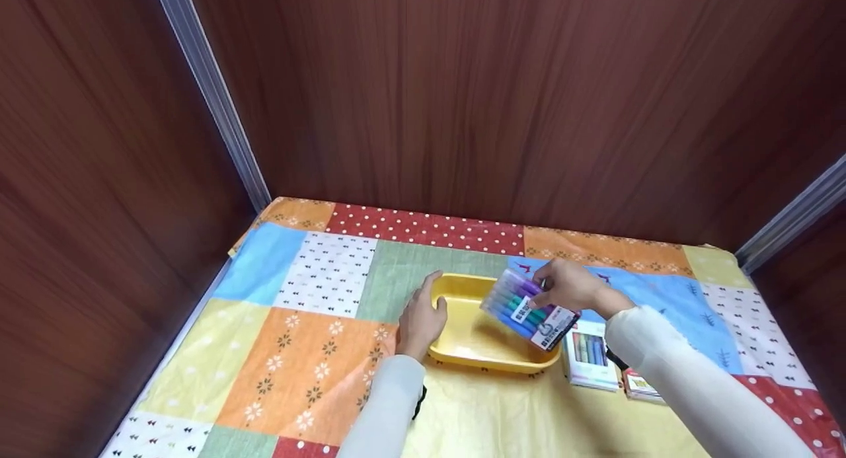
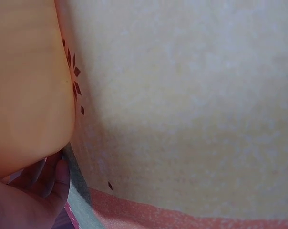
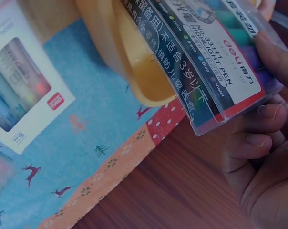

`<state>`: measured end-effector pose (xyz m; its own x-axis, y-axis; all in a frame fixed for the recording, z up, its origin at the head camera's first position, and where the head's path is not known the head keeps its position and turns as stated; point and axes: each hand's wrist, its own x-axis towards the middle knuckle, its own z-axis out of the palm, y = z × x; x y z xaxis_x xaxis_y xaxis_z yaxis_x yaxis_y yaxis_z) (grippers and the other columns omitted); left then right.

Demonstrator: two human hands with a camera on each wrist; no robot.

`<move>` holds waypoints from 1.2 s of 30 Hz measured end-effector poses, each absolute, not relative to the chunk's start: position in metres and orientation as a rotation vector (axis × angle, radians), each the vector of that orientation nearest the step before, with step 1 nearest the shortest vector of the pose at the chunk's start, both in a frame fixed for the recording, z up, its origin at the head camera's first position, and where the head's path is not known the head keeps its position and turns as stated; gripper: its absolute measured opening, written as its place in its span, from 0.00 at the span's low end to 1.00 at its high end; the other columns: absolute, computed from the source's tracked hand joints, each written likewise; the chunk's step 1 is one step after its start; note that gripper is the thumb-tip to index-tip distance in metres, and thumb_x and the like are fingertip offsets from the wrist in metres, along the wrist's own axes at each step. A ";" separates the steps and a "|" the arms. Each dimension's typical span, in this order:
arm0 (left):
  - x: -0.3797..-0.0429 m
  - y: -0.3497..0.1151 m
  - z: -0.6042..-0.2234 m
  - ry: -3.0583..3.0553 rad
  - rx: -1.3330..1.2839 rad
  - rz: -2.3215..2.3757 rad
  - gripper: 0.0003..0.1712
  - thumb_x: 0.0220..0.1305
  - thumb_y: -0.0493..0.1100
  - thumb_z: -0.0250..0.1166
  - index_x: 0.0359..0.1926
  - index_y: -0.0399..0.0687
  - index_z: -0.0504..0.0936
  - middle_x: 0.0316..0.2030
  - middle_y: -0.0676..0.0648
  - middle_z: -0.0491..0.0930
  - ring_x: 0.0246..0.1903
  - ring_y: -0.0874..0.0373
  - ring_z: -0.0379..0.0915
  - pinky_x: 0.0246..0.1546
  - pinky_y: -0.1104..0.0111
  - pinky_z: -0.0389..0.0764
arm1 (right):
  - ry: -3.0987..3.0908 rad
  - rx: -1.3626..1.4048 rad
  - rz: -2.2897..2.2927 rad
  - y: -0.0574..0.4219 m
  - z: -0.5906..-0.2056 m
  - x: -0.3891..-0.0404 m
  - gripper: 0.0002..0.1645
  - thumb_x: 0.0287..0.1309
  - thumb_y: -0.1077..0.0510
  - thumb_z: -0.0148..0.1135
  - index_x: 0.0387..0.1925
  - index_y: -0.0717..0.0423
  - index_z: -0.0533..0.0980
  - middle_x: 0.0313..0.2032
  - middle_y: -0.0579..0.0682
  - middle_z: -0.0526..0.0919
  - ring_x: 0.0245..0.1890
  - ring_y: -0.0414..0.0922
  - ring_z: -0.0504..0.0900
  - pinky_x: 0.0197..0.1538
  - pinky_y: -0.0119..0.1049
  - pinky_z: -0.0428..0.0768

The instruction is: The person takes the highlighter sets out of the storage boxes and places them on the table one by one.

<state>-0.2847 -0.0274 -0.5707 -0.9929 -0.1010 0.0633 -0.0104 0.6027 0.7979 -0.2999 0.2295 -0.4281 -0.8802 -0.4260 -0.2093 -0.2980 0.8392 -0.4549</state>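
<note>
A clear plastic pack of highlighter pens (image 1: 519, 309), with purple, green and blue pens inside, is tilted above the right part of a yellow tray (image 1: 462, 360). My right hand (image 1: 567, 287) pinches the pack by its upper right edge; in the right wrist view the thumb lies on the printed face and curled fingers (image 3: 251, 145) are on the other side. My left hand (image 1: 421, 319) grips the tray's left end, the thumb at the rim. In the left wrist view its fingers (image 2: 58, 179) curl against the outside of the tray wall (image 2: 29, 86).
Just right of the tray lies a white box of pens (image 1: 590, 359) with a window. Beside it is a small red-edged pack (image 1: 641, 386), partly behind the right sleeve. A patchwork cloth (image 1: 310, 365) covers the table, and brown wood-grain panels (image 1: 423, 101) stand behind and at the sides.
</note>
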 end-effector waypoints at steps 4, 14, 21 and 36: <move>-0.284 -0.028 -0.571 -2.724 0.096 -1.378 0.30 0.74 0.46 0.57 0.72 0.74 0.64 0.63 0.46 0.79 0.24 0.57 0.71 0.20 0.67 0.65 | 2.721 -0.517 -0.625 0.237 -0.426 -0.299 0.09 0.57 0.55 0.74 0.35 0.56 0.83 0.29 0.49 0.85 0.27 0.41 0.78 0.31 0.34 0.79; -0.287 -0.029 -0.573 -2.732 0.084 -1.371 0.30 0.74 0.44 0.56 0.73 0.73 0.64 0.59 0.44 0.80 0.23 0.56 0.69 0.19 0.66 0.63 | 2.754 -0.442 -0.706 0.256 -0.422 -0.291 0.15 0.60 0.52 0.71 0.42 0.58 0.84 0.35 0.53 0.87 0.31 0.43 0.81 0.39 0.39 0.86; -0.285 -0.029 -0.572 -2.725 0.076 -1.405 0.31 0.74 0.43 0.56 0.73 0.72 0.64 0.61 0.44 0.79 0.21 0.56 0.68 0.18 0.66 0.63 | 2.743 -0.331 -0.738 0.272 -0.419 -0.286 0.19 0.61 0.49 0.70 0.47 0.58 0.83 0.40 0.55 0.87 0.35 0.46 0.82 0.45 0.43 0.86; -0.285 -0.027 -0.572 -2.734 0.094 -1.381 0.31 0.74 0.44 0.56 0.73 0.72 0.64 0.61 0.44 0.79 0.23 0.56 0.69 0.19 0.65 0.63 | 2.764 -0.192 -0.741 0.316 -0.419 -0.275 0.20 0.61 0.48 0.70 0.49 0.57 0.83 0.43 0.56 0.85 0.42 0.49 0.79 0.50 0.47 0.84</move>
<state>-0.2850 -0.0275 -0.5725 -0.9951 -0.0893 0.0416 -0.0195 0.5926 0.8052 -0.2745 0.3159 -0.4189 -0.9541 -0.1961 -0.2264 -0.0566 0.8603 -0.5066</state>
